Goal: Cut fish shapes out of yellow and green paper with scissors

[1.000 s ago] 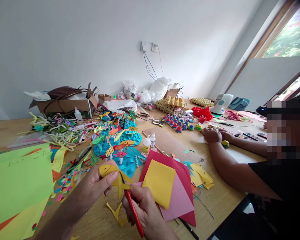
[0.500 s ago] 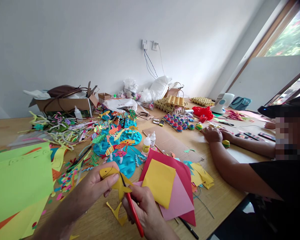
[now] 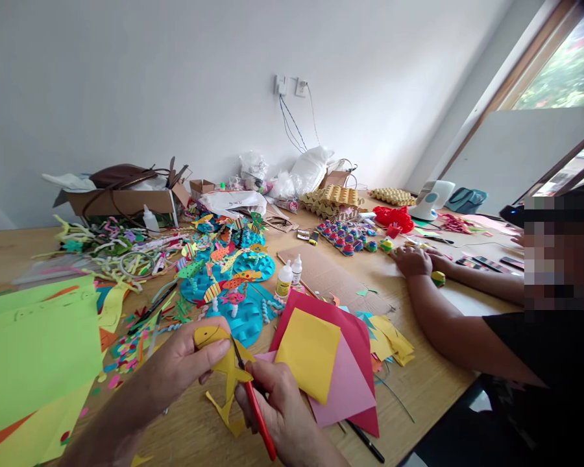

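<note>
My left hand (image 3: 182,364) pinches a yellow paper fish (image 3: 219,353) by its head, low in the middle of the view. My right hand (image 3: 277,405) is closed round red-handled scissors (image 3: 255,405), whose blades sit in the yellow paper near the fish's tail. A yellow offcut (image 3: 226,415) hangs below the fish, over the wooden table (image 3: 433,383).
Yellow, pink and red sheets (image 3: 331,363) lie just right of my hands, green sheets (image 3: 34,344) at left. Blue discs with paper fish (image 3: 233,285), glue bottles (image 3: 289,275) and scraps fill the middle. Another person (image 3: 506,344) sits at right, hands (image 3: 413,261) by painted egg cups.
The scissors have cut further along the fish and the yellow offcut hangs lower. The view has shifted slightly. The other person's head has moved a little.
</note>
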The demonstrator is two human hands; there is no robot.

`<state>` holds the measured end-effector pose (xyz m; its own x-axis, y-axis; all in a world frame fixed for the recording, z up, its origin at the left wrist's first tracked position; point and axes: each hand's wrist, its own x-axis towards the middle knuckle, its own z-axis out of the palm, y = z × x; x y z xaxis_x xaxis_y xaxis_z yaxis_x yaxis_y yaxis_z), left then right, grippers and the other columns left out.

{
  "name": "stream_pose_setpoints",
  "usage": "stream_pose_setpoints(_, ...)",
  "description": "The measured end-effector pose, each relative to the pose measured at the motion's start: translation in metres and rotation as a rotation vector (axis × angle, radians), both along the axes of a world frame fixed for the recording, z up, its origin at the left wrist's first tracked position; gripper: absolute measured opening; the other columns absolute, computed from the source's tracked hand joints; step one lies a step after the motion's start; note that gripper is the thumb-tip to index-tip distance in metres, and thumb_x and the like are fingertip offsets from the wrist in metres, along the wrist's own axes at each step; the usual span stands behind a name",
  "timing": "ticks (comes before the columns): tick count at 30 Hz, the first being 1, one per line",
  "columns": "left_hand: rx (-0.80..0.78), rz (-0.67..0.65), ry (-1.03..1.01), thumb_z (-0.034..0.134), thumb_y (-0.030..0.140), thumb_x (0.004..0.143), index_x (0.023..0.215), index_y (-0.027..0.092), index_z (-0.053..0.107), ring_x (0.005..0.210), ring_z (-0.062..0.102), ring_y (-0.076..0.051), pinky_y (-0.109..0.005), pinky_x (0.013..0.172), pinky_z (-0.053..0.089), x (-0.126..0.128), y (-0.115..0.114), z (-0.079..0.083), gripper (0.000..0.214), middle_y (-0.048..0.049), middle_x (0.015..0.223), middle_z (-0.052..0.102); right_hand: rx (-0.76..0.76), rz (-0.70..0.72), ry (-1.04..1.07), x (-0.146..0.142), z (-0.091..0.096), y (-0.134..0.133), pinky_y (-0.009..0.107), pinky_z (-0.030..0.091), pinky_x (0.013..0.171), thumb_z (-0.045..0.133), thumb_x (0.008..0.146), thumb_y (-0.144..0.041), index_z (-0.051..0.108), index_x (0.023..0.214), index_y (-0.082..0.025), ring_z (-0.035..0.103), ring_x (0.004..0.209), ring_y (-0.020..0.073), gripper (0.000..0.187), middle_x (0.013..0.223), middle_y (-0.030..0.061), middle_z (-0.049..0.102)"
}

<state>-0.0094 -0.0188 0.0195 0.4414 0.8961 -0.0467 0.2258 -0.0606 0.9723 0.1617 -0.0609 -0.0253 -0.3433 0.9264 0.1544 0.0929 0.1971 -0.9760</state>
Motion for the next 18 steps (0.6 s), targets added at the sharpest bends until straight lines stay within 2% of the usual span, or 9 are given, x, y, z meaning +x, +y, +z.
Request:
stream_pose_setpoints(10, -0.120, -0.089, -0.082, 0.053, 0.043, 0.081, 0.065, 0.020, 0.048, 0.055, 0.034, -0.011, -0.022, 0.051, 0.029, 0.0028, 0.0003, 0.0006, 0.028, 0.0062, 0.059, 0.039, -0.012, 0.001, -0.067, 0.0030, -0.0026, -0.0049, 0.018, 0.025, 0.043, 0.049, 0.087, -0.037, 0.043, 0.064, -0.018, 0.028, 0.047, 0.0071, 0.030, 0.051, -0.0066, 0.030)
stream_pose_setpoints(18, -0.136, -0.122, -0.065, 0.051, 0.039, 0.081, 0.063, 0.020, 0.044, 0.054, 0.033, -0.011, -0.023, 0.051, 0.028, 0.0067, 0.0007, 0.0025, 0.027, 0.0066, 0.058, 0.038, -0.033, -0.036, -0.095, 0.0053, -0.0014, -0.0072, 0.018, 0.023, 0.043, 0.052, 0.085, -0.043, 0.039, 0.058, -0.019, 0.029, 0.048, 0.0078, 0.038, 0.050, -0.0062, 0.031)
